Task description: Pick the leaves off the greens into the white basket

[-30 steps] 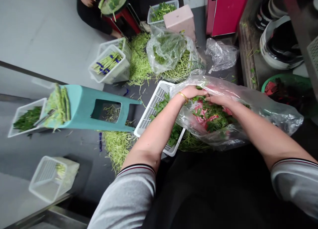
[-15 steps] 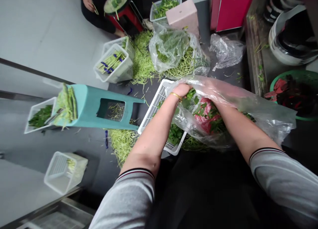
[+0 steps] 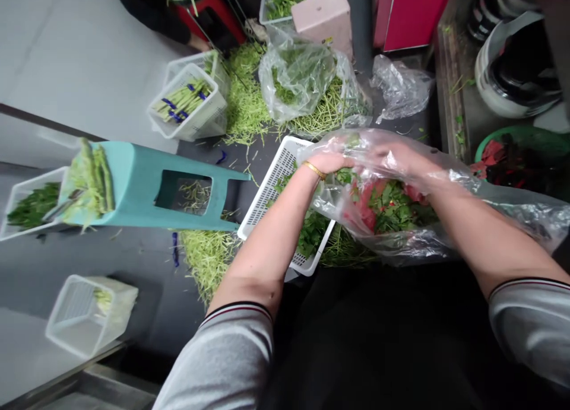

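A clear plastic bag (image 3: 414,244) lies open in front of me, with leafy greens (image 3: 394,205) and a red plastic bag (image 3: 365,205) inside. My left hand (image 3: 332,161), a gold bracelet on its wrist, is at the bag's mouth, closed around a bunch of leafy greens (image 3: 344,175). Leaves stick out above and below its fingers. Deeper in the bag is my right hand (image 3: 396,158), seen blurred through the plastic; its fingers are not clear. Beneath my left forearm stands a white perforated basket (image 3: 262,205) with more greens in it.
On the left, a teal stool (image 3: 138,184) bears green stalks. White baskets (image 3: 191,125) and cut stems (image 3: 247,95) lie beyond. Another clear bag (image 3: 296,83) of greens sits ahead, near a pink stool (image 3: 323,18). A person's arm (image 3: 154,12) shows at top left.
My right hand has moved forward and up inside the bag, lifting the plastic and exposing more greens. My left hand stays at the bag's mouth. The view has shifted slightly.
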`<state>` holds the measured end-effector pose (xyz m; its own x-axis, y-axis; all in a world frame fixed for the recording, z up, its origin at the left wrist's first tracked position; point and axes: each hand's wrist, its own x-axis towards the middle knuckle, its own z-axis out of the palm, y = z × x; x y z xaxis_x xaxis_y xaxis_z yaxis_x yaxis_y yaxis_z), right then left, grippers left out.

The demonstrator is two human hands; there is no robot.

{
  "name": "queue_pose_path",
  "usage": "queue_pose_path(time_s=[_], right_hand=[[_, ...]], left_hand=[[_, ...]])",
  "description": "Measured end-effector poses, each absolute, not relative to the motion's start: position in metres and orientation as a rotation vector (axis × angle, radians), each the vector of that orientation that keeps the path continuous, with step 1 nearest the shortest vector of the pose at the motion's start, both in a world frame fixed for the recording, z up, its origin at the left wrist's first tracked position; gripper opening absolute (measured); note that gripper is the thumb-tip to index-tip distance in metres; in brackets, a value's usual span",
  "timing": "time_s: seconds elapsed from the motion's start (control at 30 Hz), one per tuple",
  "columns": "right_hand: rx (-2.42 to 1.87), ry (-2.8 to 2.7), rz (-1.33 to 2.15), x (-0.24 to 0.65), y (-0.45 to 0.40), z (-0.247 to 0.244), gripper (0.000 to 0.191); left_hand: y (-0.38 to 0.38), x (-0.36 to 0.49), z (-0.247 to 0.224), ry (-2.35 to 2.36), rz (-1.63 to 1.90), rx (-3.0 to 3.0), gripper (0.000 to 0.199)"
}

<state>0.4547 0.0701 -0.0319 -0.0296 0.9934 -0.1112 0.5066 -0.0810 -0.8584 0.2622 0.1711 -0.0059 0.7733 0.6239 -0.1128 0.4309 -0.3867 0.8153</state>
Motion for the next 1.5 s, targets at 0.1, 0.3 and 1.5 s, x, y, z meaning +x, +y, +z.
queue_pose_path(time_s=[0.1, 0.3, 1.5], right_hand=[[-1.596, -1.716, 0.939, 0.458, 0.050, -0.014, 0.035], [-2.054, -2.173, 0.723, 0.435, -0.035, -0.014, 0.038], [-2.395, -2.253, 0.751, 0.432, -0.065, -0.044, 0.028]], left_hand=[[0.152, 0.275, -0.009, 0.873, 0.122, 2.207, 0.027], [0.131, 0.276, 0.008, 0.986, -0.109, 2.472, 0.025], [0.068, 0.253, -0.018, 0.823, 0.194, 1.580, 0.014]])
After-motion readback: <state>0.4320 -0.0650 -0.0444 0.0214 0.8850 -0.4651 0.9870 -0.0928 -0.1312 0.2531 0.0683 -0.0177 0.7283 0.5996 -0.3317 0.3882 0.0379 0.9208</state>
